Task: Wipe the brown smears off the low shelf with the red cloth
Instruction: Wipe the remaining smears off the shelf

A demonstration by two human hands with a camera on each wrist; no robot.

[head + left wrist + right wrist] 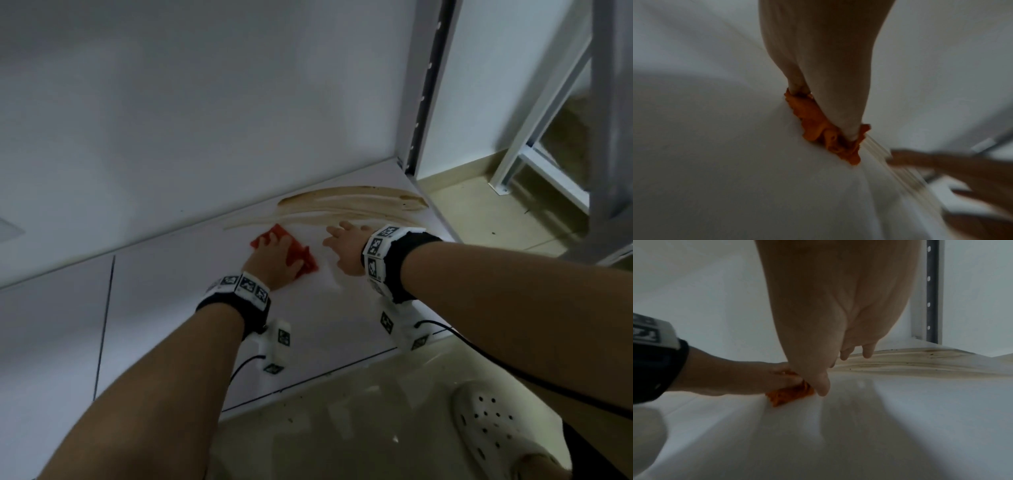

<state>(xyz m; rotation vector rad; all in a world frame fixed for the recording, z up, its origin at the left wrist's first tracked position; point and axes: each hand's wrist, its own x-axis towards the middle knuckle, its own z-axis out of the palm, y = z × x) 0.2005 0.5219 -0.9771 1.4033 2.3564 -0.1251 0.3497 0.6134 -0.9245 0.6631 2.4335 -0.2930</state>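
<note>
Left hand (274, 257) is flat on the red cloth (301, 255), fingers spread and pressing it onto the white low shelf (164, 291), just on the near side of the brown smears (352, 204). Right hand (346, 246) sits beside the cloth with fingers loosely spread, holding nothing, fingertips close to those smears, which streak toward the slotted metal upright (428, 85) at the shelf's back corner.
</note>
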